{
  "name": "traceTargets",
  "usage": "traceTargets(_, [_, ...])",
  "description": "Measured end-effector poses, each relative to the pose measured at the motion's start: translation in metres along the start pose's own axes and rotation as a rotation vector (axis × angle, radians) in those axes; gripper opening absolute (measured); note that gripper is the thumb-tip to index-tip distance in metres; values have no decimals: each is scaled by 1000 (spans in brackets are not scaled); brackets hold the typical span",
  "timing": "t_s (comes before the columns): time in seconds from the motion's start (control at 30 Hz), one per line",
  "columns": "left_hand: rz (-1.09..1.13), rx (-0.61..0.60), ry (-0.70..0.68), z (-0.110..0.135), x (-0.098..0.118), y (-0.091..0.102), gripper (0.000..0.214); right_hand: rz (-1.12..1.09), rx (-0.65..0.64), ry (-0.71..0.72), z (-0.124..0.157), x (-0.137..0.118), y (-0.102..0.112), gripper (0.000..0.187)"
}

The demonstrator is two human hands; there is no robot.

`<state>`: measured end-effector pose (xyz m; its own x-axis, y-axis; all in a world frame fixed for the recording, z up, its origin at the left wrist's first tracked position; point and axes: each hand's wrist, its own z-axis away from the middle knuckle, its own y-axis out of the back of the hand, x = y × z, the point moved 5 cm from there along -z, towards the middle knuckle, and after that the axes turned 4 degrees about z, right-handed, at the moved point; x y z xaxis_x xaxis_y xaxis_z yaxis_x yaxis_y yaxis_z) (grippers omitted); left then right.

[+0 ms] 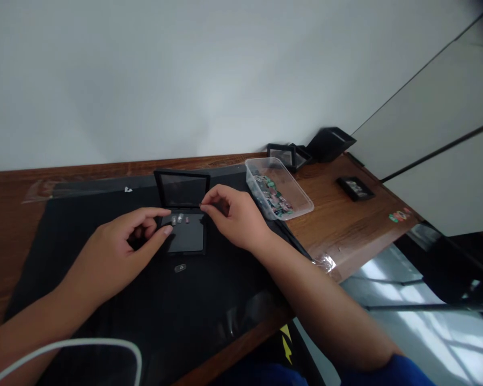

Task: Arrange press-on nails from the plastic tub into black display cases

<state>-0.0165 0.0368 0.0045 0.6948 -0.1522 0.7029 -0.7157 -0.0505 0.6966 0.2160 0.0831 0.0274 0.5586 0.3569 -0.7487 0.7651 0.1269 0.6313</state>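
An open black case point(185, 237) lies on the black mat, with its clear-windowed lid point(185, 190) standing up at the back. Several small clear and pinkish pieces point(180, 219) sit near the top of its grey inside. My left hand point(124, 241) is at the case's left side, thumb and index finger apart around its edge, the other fingers curled, holding nothing visible. Thumb and index of my right hand point(231, 214) are pinched together by the hinge's right end; whatever is between them is too small to name. A small clear oblong piece point(180, 268) lies in front of the case.
A clear plastic tub point(298, 203) of small coloured packets stands right of the case. Black frames point(282, 155) and a black box point(330, 143) are against the wall. Another black case point(355, 188) lies farther right. A white cable point(100, 341) loops across the lower left.
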Motion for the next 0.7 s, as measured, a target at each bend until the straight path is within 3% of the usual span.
traceTargets(0.37, [44, 5, 3, 0, -1, -2, 42, 249, -133, 77, -3, -5, -8, 20])
traceTargets(0.7, [29, -2, -24, -2, -2, -2, 40, 97, -133, 7, -1, 5, -10, 39])
